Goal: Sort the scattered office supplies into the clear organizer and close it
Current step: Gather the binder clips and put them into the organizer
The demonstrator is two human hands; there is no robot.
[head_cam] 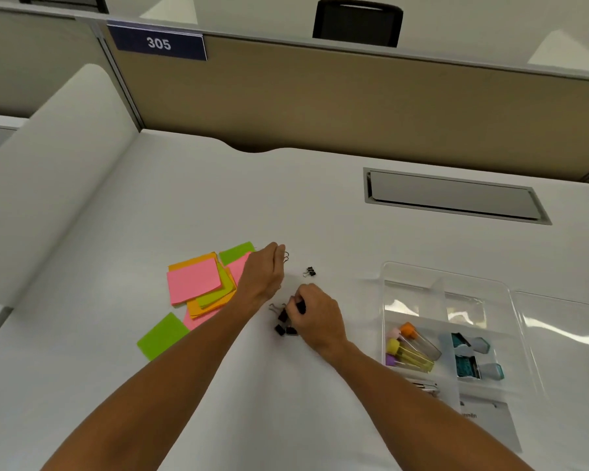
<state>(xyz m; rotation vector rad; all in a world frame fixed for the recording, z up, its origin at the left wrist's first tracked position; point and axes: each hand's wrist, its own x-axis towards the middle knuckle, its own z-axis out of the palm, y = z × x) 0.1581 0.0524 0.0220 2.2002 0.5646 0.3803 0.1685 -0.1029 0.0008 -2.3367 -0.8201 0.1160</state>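
Note:
Small black binder clips (284,323) lie in a loose cluster at the middle of the white desk, and one more binder clip (310,271) sits alone a little farther back. My right hand (317,314) is closed on a clip at the cluster's right side. My left hand (264,271) is curled shut beside it, with wire clip handles showing at its fingertips. The clear organizer (446,294) stands open on the right. It holds capped tubes (412,348) and teal clip boxes (470,358). Its lid (565,334) lies flat to the right.
Pink, orange and green sticky notes (198,283) are spread left of my hands, one green sheet (162,336) nearer me. A metal cable flap (453,197) is set into the desk at the back right. A tan partition (320,96) closes the back. A printed sheet (490,419) lies under the organizer.

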